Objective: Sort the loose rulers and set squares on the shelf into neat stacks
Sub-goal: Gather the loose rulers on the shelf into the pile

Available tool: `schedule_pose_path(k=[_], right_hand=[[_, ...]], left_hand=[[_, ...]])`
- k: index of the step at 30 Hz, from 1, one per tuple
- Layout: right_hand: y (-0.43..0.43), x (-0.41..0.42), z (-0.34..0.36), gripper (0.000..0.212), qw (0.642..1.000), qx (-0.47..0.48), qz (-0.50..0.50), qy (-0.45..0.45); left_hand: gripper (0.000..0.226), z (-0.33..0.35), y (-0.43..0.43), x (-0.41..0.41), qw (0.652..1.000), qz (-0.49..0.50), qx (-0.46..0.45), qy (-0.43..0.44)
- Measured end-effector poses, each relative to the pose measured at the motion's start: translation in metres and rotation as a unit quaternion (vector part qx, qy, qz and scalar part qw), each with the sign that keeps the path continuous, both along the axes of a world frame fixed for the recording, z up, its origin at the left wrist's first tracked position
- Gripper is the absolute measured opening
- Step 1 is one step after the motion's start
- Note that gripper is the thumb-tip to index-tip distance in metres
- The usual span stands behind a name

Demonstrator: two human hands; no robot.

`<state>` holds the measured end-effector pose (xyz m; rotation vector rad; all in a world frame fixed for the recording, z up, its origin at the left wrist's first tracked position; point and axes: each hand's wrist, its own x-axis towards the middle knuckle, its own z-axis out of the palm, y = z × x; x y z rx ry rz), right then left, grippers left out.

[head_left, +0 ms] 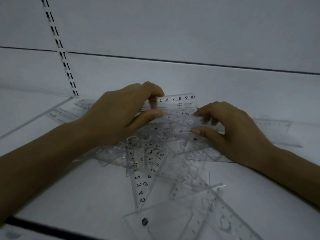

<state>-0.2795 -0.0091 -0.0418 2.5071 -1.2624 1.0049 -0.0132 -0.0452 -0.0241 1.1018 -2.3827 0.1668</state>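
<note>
A small bundle of clear rulers [180, 103] was gripped at its left end by the left hand [121, 111] and pinched at its right end by the right hand [232, 130], just above the far side of the loose pile [155, 163], which was spread on the white shelf [78, 187]

A clear ruler [176, 101] is held level over a jumbled heap of clear set squares [149, 168] on the shelf [86, 196].

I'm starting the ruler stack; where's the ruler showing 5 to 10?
Head view, centre: the left hand pinches the ruler at the top of a clear bundle whose other end the right hand holds, above the loose pile.
</note>
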Motion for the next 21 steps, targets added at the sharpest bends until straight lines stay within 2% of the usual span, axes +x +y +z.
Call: schedule_pose_path(k=[3, 7, 10, 13, 15, 17, 19, 21], right_hand=[[0.001, 0.0, 0.0, 0.038, 1.0, -0.002, -0.007, 0.004], [-0.002, 0.0, 0.001, 0.023, 0.999, -0.032, -0.009, 0.03], [0.0, 0.0, 0.005, 0.014, 0.996, -0.077, -0.014, 0.047], [0.007, 0.005, 0.016, 0.016, 0.991, -0.123, -0.035, 0.042], [0.011, 0.006, 0.029, 0.022, 0.978, -0.177, -0.059, 0.097], [0.018, 0.004, 0.045, 0.035, 0.948, -0.223, -0.093, 0.208], [0.032, 0.001, 0.059, 0.05, 0.922, -0.227, -0.12, 0.291], [0.049, 0.001, 0.064, 0.056, 0.915, -0.188, -0.154, 0.323]], left_hand=[[0.042, -0.001, 0.002, 0.006, 1.0, -0.021, -0.014, 0.011], [0.05, 0.009, 0.009, 0.003, 0.999, -0.044, -0.012, 0.005], [0.053, 0.01, 0.006, 0.007, 0.998, -0.053, -0.016, 0.012], [0.058, 0.013, 0.0, 0.01, 0.997, -0.063, -0.01, 0.04], [0.06, 0.014, -0.003, 0.015, 0.995, -0.071, 0.001, 0.068], [0.058, 0.014, -0.002, 0.018, 0.993, -0.082, 0.011, 0.088], [0.06, 0.014, 0.002, 0.018, 0.993, -0.089, 0.016, 0.08], [0.067, 0.013, 0.004, 0.017, 0.994, -0.088, 0.014, 0.059]])
